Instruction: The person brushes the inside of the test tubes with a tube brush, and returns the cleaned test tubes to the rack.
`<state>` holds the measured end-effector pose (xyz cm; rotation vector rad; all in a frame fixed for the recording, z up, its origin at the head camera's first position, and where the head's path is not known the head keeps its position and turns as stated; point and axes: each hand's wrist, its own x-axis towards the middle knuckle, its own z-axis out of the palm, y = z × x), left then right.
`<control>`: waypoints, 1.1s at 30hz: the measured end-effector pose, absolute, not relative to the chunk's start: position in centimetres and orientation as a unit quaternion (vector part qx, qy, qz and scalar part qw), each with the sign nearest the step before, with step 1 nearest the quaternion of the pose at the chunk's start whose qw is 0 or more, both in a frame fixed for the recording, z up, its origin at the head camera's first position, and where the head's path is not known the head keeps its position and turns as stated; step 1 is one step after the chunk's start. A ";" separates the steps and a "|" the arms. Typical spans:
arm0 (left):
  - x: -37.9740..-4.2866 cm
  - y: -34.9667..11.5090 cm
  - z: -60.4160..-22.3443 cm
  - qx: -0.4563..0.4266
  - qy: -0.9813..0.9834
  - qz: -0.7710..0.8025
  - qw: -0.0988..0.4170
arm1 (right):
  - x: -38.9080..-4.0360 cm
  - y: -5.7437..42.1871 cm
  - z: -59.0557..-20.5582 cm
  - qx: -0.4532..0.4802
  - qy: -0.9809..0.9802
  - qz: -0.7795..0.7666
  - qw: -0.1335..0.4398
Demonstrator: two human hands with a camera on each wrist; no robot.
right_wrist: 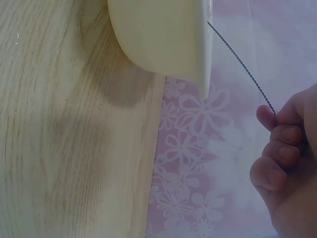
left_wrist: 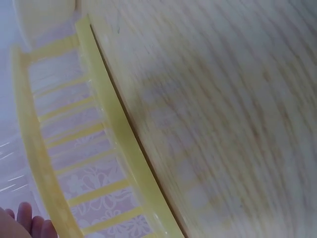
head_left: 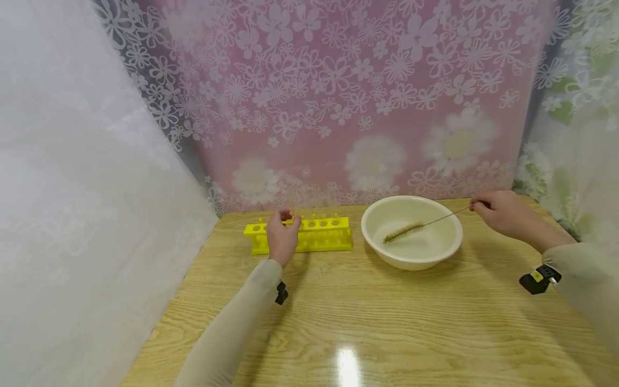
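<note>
My left hand point(head_left: 282, 236) is over a yellow test tube rack point(head_left: 326, 221), with thumb and fingers about a clear test tube point(head_left: 292, 200) that rises between them. More clear tubes point(head_left: 332, 196) stand along the rack to its right. In the left wrist view, fingertips point(left_wrist: 24, 213) show at the rack's upper rail. My right hand point(right_wrist: 287, 153) pinches the twisted wire handle of a test tube brush point(head_left: 403, 232), fingers curled. The brush's bristle end is over the inside of a cream basin point(head_left: 412, 262), its wire crossing the right rim.
The wooden table point(head_left: 367, 317) carries the rack at left and the basin at right. Behind them hangs a pink flowered curtain point(head_left: 309, 107). A white sheet point(head_left: 87, 204) closes off the left side, and a pale flowered one point(head_left: 580, 161) the right.
</note>
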<state>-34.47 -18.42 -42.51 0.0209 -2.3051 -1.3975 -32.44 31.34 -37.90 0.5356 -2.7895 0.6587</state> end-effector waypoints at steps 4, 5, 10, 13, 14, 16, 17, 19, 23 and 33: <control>-33.9 -18.5 -42.5 -0.001 -0.834 -0.499 0.236 | -32.6 31.3 -38.2 0.183 -0.952 0.222 0.103; -33.8 -18.5 -42.6 -0.003 -0.833 -0.498 0.240 | -32.6 31.3 -38.3 0.182 -0.953 0.221 0.097; -33.4 -18.3 -43.0 -0.013 -0.838 -0.483 0.252 | -32.5 31.5 -38.7 0.185 -0.955 0.220 0.078; -33.0 -18.1 -43.3 -0.021 -0.843 -0.477 0.246 | -32.4 31.7 -39.1 0.190 -0.953 0.225 0.077; -32.9 -18.0 -43.4 -0.023 -0.845 -0.477 0.243 | -32.4 31.8 -39.1 0.190 -0.952 0.228 0.074; -32.7 -17.8 -43.5 -0.029 -0.847 -0.475 0.235 | -32.4 32.0 -39.2 0.187 -0.953 0.231 0.065; -32.6 -17.7 -43.5 -0.034 -0.849 -0.474 0.232 | -32.3 32.1 -39.2 0.185 -0.954 0.229 0.060; -32.3 -17.5 -43.6 -0.041 -0.852 -0.468 0.229 | -32.2 32.2 -39.2 0.185 -0.956 0.223 0.054; -31.7 -17.0 -43.3 -0.045 -0.865 -0.447 0.224 | -31.8 32.5 -38.9 0.179 -0.960 0.210 0.039; -30.1 -15.5 -41.9 -0.155 -0.913 -0.303 0.225 | -30.3 31.6 -36.5 0.169 -0.963 0.183 0.104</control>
